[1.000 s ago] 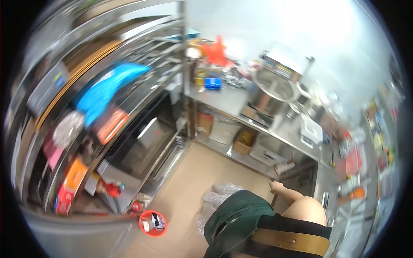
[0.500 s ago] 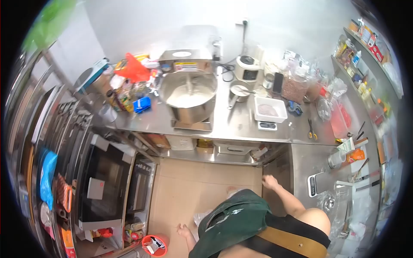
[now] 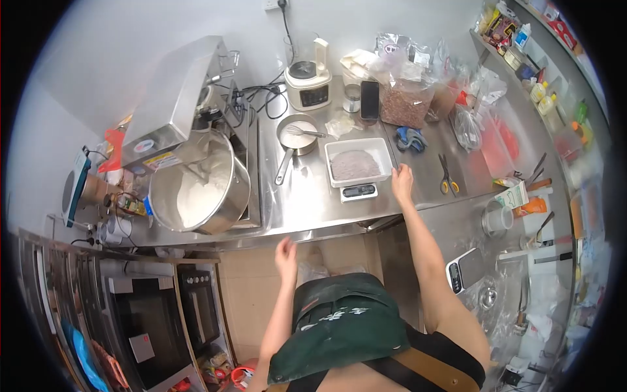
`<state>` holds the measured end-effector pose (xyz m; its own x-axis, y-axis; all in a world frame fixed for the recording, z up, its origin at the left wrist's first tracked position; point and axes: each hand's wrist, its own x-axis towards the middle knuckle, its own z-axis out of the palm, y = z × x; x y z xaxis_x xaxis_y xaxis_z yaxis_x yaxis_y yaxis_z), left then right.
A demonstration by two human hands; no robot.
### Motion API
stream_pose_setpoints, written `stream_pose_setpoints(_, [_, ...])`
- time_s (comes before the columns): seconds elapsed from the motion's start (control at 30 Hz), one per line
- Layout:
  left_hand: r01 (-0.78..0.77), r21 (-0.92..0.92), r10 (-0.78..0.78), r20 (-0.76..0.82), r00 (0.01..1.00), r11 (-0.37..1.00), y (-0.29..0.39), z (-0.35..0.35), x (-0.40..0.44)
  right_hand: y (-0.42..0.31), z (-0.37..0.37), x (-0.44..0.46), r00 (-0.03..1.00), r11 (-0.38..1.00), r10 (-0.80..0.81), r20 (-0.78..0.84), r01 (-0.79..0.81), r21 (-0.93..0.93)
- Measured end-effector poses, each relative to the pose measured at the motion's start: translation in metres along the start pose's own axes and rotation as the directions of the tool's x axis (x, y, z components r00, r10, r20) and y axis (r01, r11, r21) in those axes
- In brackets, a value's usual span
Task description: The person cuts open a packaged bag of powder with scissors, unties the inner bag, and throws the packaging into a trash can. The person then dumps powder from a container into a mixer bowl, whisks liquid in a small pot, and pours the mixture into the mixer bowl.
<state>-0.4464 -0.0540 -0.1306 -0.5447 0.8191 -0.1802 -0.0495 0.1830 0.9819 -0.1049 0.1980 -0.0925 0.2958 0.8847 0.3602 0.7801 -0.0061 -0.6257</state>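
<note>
A white rectangular plastic tub (image 3: 386, 153) holding a greyish-pink powdery mass (image 3: 353, 166) stands on a small digital scale (image 3: 359, 191). My right hand (image 3: 403, 185) is at the tub's right front corner, its fingers closed at the rim; the exact grip is partly hidden. My left hand (image 3: 286, 256) hangs in front of the counter edge with loosely bent fingers and nothing in it. Left of the tub is a saucepan (image 3: 285, 157) with white contents and a whisk (image 3: 307, 131). A large steel mixer bowl (image 3: 240, 186) with a white mixture is further left.
Behind the tub stand a white appliance (image 3: 309, 88), a phone (image 3: 369, 100) and a bag of brown pieces (image 3: 406, 101). Scissors (image 3: 446, 175) and a blue item (image 3: 411, 139) lie to the right. A second scale (image 3: 464, 270) sits on the side counter; ovens (image 3: 147, 326) are lower left.
My right hand has risen from below the counter to the tub's right side. My left hand has come up toward the counter edge. The view has turned and moved closer to the counter.
</note>
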Motion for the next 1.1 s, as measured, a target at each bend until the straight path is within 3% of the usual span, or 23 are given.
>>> stream_pose_setpoints(0.03, [-0.015,0.126,0.003,0.095,0.996,0.992,-0.003,0.025,0.034,-0.007,-0.002,0.0,1.0,0.999,0.02,0.0,-0.02,0.03])
stream_pose_setpoints(0.07, [0.102,-0.027,-0.096,0.154,0.983,0.994,0.028,0.059,0.052,-0.015,-0.005,0.0,0.999,0.997,0.04,-0.002,-0.04,0.062])
stream_pose_setpoints(0.1, [0.121,-0.063,-0.101,0.252,0.962,0.991,0.041,0.088,0.075,-0.019,-0.009,-0.004,0.998,0.995,0.043,0.034,-0.046,0.094])
stream_pose_setpoints(0.23, [0.438,-0.048,-0.373,0.446,0.814,0.898,0.063,0.169,0.138,-0.011,-0.041,-0.051,0.968,0.964,0.052,0.247,-0.113,0.241])
stream_pose_setpoints(0.27, [0.5,-0.021,-0.436,0.46,0.774,0.866,0.065,0.179,0.147,0.001,-0.046,-0.065,0.944,0.952,0.119,0.308,-0.196,0.233])
stream_pose_setpoints(0.4, [0.489,-0.04,-0.397,0.53,0.75,0.871,0.042,0.193,0.165,0.026,-0.076,-0.105,0.793,0.728,0.4,0.459,-0.58,0.366])
stream_pose_setpoints(0.47, [0.483,-0.071,-0.381,0.521,0.764,0.873,0.043,0.192,0.166,0.033,-0.095,-0.109,0.781,0.706,0.419,0.463,-0.601,0.375])
stream_pose_setpoints(0.5, [0.54,-0.095,-0.399,0.57,0.719,0.837,0.033,0.186,0.17,0.034,-0.106,-0.105,0.777,0.697,0.422,0.467,-0.608,0.381])
stream_pose_setpoints(0.6, [0.612,-0.202,-0.334,0.688,0.644,0.764,0.069,0.144,0.149,0.038,-0.143,-0.077,0.849,0.764,0.354,0.392,-0.504,0.402])
stream_pose_setpoints(0.7, [0.61,-0.264,-0.323,0.657,0.681,0.747,0.097,0.13,0.123,0.001,-0.166,-0.028,0.906,0.862,0.299,0.298,-0.391,0.323])
stream_pose_setpoints(0.83, [0.627,-0.35,-0.276,0.676,0.683,0.696,0.104,0.138,0.096,-0.035,-0.155,0.023,0.937,0.858,-0.01,0.349,-0.171,0.484])
stream_pose_setpoints(0.97, [0.608,-0.36,-0.256,0.671,0.696,0.708,0.139,0.103,0.067,-0.082,-0.169,0.05,0.879,0.805,-0.264,0.397,-0.025,0.592])
stream_pose_setpoints(1.1, [0.592,-0.336,-0.243,0.683,0.689,0.733,0.183,0.057,0.039,-0.147,-0.173,0.059,0.693,0.777,-0.501,0.519,0.096,0.622])
